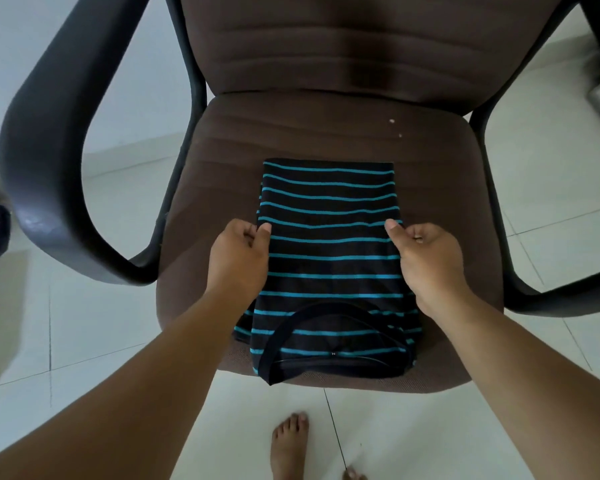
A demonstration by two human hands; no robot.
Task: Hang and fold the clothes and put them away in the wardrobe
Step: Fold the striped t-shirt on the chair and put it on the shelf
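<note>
Head view: a black shirt (329,258) with teal stripes lies on the brown seat of an office chair (291,126), already narrowed into a long strip, its sides turned under. The neckline sits at the near edge of the seat, toward the person; the far end reaches about the middle of the cushion. The seat serves as a folding surface, flat and at a height both arms reach with ease.

The left hand (238,254) pinches the shirt's left edge between thumb and curled fingers. The right hand (426,258) does the same on the right edge, directly opposite. Both grips sit about halfway along the strip, which suggests a fold line there: held so, one half can be lifted over the other without the sides slipping out.

Bare feet (290,445) stand on the pale tiled floor (84,341) just in front of the chair. No wardrobe is in view.
</note>
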